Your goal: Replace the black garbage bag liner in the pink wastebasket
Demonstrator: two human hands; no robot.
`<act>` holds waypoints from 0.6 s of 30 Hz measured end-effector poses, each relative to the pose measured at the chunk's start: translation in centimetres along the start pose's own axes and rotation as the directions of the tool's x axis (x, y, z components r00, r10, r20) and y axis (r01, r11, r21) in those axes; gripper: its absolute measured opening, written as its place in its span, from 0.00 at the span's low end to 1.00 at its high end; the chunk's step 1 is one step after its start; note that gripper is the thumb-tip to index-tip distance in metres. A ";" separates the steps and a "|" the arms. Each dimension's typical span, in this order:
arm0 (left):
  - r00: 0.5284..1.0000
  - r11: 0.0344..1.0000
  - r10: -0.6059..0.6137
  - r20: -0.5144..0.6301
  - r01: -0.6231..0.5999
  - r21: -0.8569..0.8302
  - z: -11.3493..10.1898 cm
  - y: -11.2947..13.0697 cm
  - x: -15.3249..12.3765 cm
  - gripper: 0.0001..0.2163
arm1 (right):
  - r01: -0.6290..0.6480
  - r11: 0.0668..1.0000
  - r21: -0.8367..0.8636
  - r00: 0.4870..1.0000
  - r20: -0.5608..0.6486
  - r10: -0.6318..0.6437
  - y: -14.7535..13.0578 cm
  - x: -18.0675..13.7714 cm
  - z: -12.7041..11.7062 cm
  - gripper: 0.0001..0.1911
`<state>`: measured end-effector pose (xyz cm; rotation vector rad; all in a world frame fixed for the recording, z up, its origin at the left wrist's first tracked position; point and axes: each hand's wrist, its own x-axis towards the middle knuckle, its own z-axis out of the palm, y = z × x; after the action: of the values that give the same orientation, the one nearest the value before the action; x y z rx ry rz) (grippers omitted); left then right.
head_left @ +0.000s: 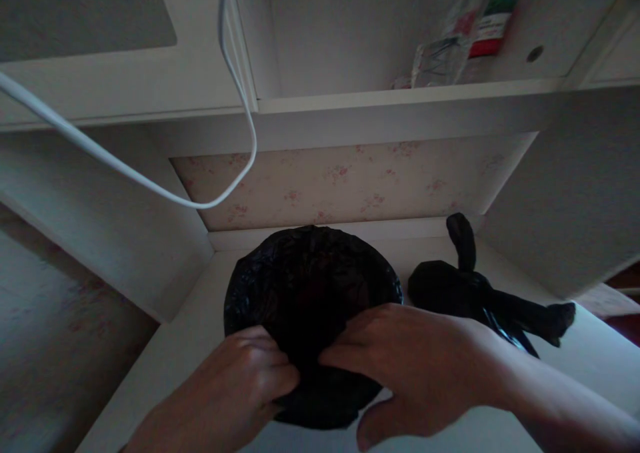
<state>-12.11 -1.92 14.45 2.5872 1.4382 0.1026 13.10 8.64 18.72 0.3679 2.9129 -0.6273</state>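
Observation:
A round bin lined with a black garbage bag (313, 259) stands upright on a white surface, its dark mouth facing up. The liner covers the whole rim. At the near left of the rim, my left hand (243, 376) has its fingers curled closed on the bag's edge; the fingertips are hidden. My right hand (405, 366) lies over the near right rim, fingers stretched into the mouth and thumb spread apart outside it. Beside the bin on the right lies a tied black bag (450, 286) with its knotted ends sticking up and out.
A white cable (200, 205) hangs in a loop at the upper left, in front of the cabinet. Above is a shelf (350, 99) with plastic packets (440, 59). White side panels (565, 193) flank the surface, and flowered wallpaper (345, 179) shows behind.

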 end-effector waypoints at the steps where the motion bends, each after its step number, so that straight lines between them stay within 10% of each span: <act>1: 1.000 1.000 -0.009 0.011 0.009 -0.003 -0.6 -1.3 -0.7 0.15 | 0.017 1.000 0.019 0.999 -0.041 -0.016 0.2 -0.5 -0.2 0.39; 6: 0.980 0.971 -0.137 -0.143 0.161 0.175 -1.5 -6.5 -5.0 0.30 | 0.048 0.997 -0.056 0.992 -0.118 -0.055 1.1 -2.0 -0.7 0.44; 11: 0.999 0.988 -0.023 -0.046 0.030 0.149 -0.9 -2.2 -4.3 0.50 | 0.054 0.977 -0.207 0.993 -0.096 -0.075 1.5 -0.3 0.3 0.30; 18: 0.996 0.998 -0.053 -0.075 0.054 0.017 1.2 2.8 -1.1 0.16 | -0.085 0.937 -0.339 0.991 0.067 0.114 0.1 1.3 0.6 0.15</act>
<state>-10.23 -4.47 13.84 2.5837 1.5398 0.1815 11.90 8.76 17.94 0.4280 2.8235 -0.1217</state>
